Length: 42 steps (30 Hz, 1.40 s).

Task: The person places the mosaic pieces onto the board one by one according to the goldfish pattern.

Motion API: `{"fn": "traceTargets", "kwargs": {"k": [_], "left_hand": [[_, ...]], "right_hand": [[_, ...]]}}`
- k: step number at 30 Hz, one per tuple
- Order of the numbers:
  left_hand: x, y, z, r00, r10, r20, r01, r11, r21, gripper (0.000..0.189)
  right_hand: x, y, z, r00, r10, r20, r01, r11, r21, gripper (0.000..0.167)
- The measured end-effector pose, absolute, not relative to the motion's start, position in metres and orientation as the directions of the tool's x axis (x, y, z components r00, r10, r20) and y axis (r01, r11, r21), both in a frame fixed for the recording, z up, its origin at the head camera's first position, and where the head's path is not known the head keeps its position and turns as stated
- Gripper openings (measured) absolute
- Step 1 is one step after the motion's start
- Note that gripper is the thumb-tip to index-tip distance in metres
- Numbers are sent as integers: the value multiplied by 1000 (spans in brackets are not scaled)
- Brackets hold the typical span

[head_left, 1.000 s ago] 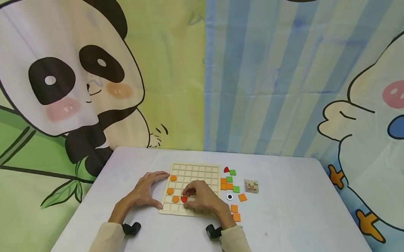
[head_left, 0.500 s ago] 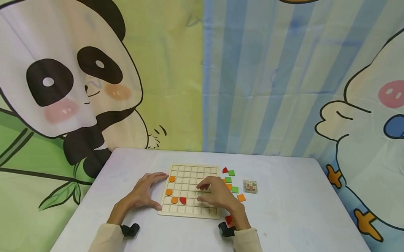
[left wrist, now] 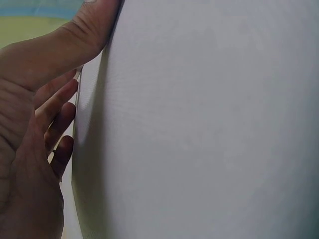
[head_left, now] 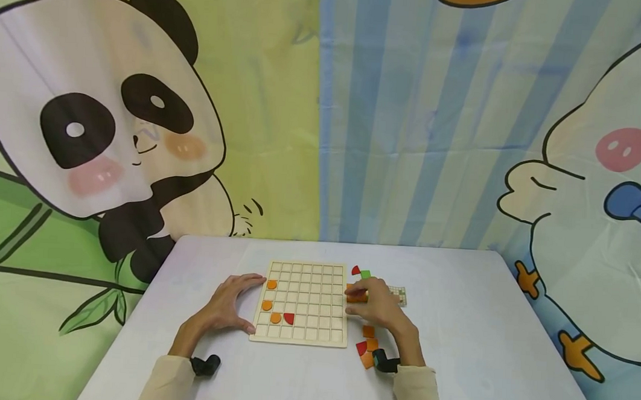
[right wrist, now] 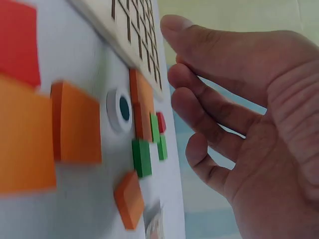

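Observation:
A pale wooden grid board (head_left: pixel 315 296) lies on the white table. My left hand (head_left: pixel 225 305) is at its left side, thumb and fingers spread apart with their tips at the edge. On the board are several pieces: orange round tiles (head_left: pixel 267 305) along the left and a red quarter-circle tile (head_left: pixel 289 318) near the bottom. Just past the right edge, my right hand (head_left: pixel 378 303) hovers over loose tiles, partly covering them. In the right wrist view its fingers are loosely bent with nothing between them. Below them lie orange square tiles (right wrist: pixel 76 122) and green tiles (right wrist: pixel 141 157).
A round white piece with a dark centre (right wrist: pixel 119 110) lies among the loose tiles. A small patterned card (head_left: pixel 401 293) is partly behind the right hand. More orange tiles (head_left: pixel 368 332) and a red tile (head_left: pixel 361 348) lie by the right wrist. A printed cloth (head_left: pixel 280 131) hangs behind the table.
My right hand has left the red quarter-circle tile on the board and moved right to the loose tiles. The left hand has stayed at the board's edge.

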State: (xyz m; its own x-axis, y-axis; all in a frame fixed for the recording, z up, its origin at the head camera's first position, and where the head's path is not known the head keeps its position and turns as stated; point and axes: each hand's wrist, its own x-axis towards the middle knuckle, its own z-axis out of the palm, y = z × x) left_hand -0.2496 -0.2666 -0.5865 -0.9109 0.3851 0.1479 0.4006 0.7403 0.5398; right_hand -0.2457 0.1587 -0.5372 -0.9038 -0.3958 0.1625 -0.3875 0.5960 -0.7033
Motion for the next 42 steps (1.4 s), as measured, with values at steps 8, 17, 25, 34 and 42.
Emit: {"fn": "traceTargets", "kwargs": {"k": [8,17,25,34,42], "left_hand": [[-251,-267,-587,-915,378,139,390,747,538,129],[-253,-267,-586,-917,374,138,385,747,541,127],[-251,-267,-587,-922,368,120,370,748,550,128],[-250,-267,-588,-918,375,131,382,742,551,129],[-251,-267,-588,-923,365,124,371,754,542,128]], "right_hand": [[-243,172,-542,-949,-302,92,-279,664,-693,35],[-244,184,-547,-956,-281,81,-261,693,-672,36],[-243,189,-556,-959,-275,73,-252,699,-669,32],[-242,189,-559,-945,-312,98,-292,668,-684,26],[-243,187,-560,-938,-329,107,-313,675,-668,22]]}}
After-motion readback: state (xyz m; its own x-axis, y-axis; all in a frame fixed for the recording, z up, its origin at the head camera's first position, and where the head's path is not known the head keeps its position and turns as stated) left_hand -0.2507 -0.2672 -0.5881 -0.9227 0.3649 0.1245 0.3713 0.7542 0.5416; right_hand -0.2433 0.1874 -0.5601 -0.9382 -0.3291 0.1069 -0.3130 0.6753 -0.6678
